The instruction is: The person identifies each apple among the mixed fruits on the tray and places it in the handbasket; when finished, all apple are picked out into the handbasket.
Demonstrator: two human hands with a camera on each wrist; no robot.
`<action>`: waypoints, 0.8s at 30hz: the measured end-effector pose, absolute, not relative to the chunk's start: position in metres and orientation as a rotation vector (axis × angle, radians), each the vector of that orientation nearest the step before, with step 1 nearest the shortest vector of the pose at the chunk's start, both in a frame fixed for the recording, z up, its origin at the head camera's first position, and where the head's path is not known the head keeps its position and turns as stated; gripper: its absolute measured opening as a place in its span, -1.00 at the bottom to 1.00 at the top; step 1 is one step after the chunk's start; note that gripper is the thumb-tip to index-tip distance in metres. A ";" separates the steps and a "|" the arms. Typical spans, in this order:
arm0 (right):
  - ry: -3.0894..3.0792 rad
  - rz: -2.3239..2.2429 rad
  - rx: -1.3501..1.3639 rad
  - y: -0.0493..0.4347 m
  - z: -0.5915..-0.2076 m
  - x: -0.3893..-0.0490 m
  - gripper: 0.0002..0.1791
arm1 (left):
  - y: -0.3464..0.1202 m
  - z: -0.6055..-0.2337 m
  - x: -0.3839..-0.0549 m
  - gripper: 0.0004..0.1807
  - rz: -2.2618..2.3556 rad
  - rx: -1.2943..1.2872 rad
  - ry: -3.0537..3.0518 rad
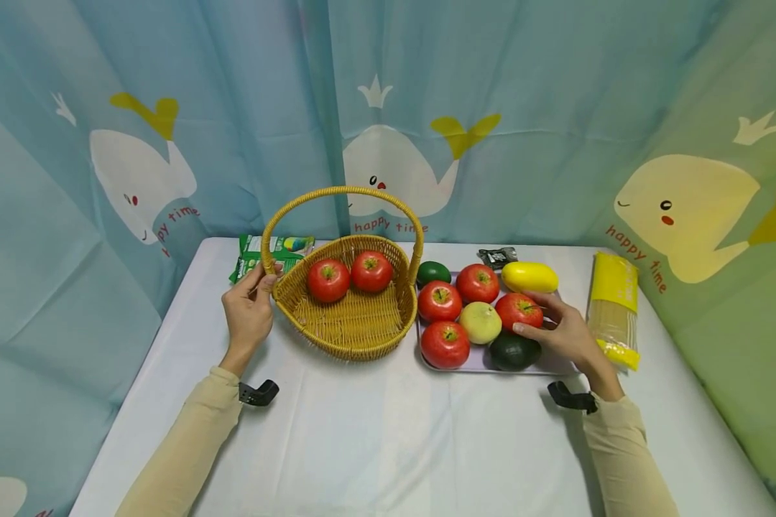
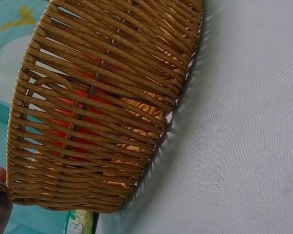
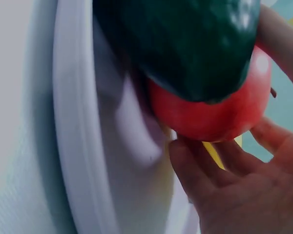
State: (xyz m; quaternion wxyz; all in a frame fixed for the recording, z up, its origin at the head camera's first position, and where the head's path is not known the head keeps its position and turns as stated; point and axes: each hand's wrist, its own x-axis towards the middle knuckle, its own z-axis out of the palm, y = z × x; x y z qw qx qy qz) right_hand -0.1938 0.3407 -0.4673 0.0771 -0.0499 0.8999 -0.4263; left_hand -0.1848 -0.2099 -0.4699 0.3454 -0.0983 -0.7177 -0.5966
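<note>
My left hand [image 1: 248, 310] pinches the handle's left foot on a yellow-brown wicker basket [image 1: 352, 332]. Two red apples, one on the left [image 1: 328, 281] and one on the right [image 1: 371, 271], lie inside against its back wall. Over the pale lilac tray [image 1: 556, 365], my right hand [image 1: 567, 332] grips a red apple [image 1: 519, 311], thumb and fingers around its side. A dark green avocado [image 3: 185, 48] partly covers that apple in the right wrist view. In the left wrist view, basket weave [image 2: 97, 107] fills much of the picture, with only some fingers showing.
Around the held apple, the tray bears several more red apples [image 1: 445, 345], a pale yellow-green round fruit [image 1: 481, 322], a yellow oblong fruit [image 1: 529, 277] and a small green fruit [image 1: 433, 273]. Noodle pack [image 1: 613, 309] stands right, black packet [image 1: 498, 258] behind, green packets [image 1: 252, 251] left.
</note>
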 end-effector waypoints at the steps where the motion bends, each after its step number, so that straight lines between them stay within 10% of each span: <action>1: 2.690 -1.275 -0.148 0.341 -0.468 -0.195 -0.10 | -0.210 -0.470 -0.185 -0.63 -1.547 -0.253 -1.865; 24: 2.616 -1.633 -0.016 0.350 -0.465 -0.193 -0.21 | -0.200 -0.456 -0.178 -0.64 -1.498 -0.220 -1.888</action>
